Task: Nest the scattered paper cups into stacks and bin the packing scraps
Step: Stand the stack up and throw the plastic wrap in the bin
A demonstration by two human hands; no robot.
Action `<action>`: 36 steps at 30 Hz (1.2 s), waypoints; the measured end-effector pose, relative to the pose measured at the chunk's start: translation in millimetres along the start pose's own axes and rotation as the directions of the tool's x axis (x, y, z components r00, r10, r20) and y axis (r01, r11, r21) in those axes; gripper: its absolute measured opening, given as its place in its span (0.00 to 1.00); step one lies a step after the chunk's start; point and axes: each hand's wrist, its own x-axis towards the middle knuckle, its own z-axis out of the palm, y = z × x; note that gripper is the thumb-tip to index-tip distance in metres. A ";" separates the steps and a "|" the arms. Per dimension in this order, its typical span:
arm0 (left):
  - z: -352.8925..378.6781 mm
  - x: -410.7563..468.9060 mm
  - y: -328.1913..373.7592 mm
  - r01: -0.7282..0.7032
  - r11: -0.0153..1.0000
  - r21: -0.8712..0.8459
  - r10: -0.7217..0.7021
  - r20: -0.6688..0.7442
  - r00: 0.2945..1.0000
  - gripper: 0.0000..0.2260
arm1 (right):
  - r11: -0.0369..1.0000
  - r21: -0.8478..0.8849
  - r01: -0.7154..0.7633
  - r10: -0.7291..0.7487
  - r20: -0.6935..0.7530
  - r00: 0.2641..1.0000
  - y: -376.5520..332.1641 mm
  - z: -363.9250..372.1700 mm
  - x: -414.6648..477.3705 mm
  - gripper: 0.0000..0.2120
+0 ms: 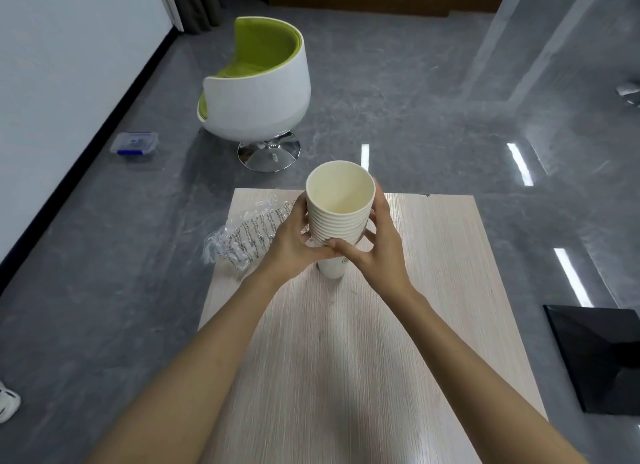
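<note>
Both hands, my left hand [291, 245] and right hand [379, 245], curl around the cup stack [337, 217] standing on the table [433, 255], so nesting seems finished, and next the plastic wrap [242, 238] beside it needs binning.

A white swivel tub chair [256, 96] with green lining stands upper centre-left on the grey floor [415, 110], a blue-clipped clear food container [134, 143] to its left, a black panel [602, 356] lower right.
</note>
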 end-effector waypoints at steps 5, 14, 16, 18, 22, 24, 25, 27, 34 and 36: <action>-7.3 -12.4 -11.5 -0.009 0.998 0.069 0.010 -0.015 1.000 0.45 | 0.999 -0.014 -0.048 0.047 -0.065 0.997 -0.7 -3.5 -13.6 0.44; -33.1 -35.3 -24.6 0.030 0.973 0.228 0.020 -0.214 0.977 0.12 | 0.996 -0.024 -0.082 0.077 -0.162 0.984 1.6 -2.6 -59.7 0.16; -37.1 -37.2 -26.7 0.030 0.965 0.262 0.030 -0.220 0.975 0.10 | 0.996 -0.035 -0.081 0.077 -0.115 0.990 6.8 5.3 -70.0 0.12; -42.5 -37.4 -32.5 0.024 0.959 0.283 0.042 -0.224 0.974 0.11 | 0.995 -0.043 -0.088 0.085 -0.072 0.994 14.4 14.5 -80.7 0.09; -55.7 -35.3 -43.0 0.030 0.942 0.335 0.057 -0.248 0.967 0.12 | 0.977 -0.198 -0.077 0.096 0.089 0.991 38.7 36.8 -108.2 0.12; -63.6 -33.0 -44.1 0.009 0.920 0.393 0.101 -0.257 0.961 0.11 | 0.948 -0.320 -0.003 0.078 0.223 0.972 55.2 50.4 -121.5 0.17; -68.1 -31.1 -45.0 -0.002 0.900 0.435 0.127 -0.260 0.957 0.10 | 0.925 -0.377 0.055 0.062 0.292 0.954 63.3 57.3 -127.2 0.20; -77.6 -25.0 -48.0 -0.020 0.859 0.512 0.167 -0.243 0.955 0.10 | 0.871 -0.475 0.124 0.085 0.395 0.915 73.5 70.4 -135.8 0.22; -97.6 3.7 -67.3 -0.010 0.754 0.657 0.135 -0.139 0.981 0.16 | 0.675 -0.710 0.202 0.226 0.459 0.859 96.5 93.2 -153.0 0.25; -98.7 11.2 -71.6 0.016 0.712 0.702 0.087 -0.112 0.990 0.20 | 0.650 -0.731 0.207 0.231 0.450 0.863 100.6 95.0 -155.7 0.26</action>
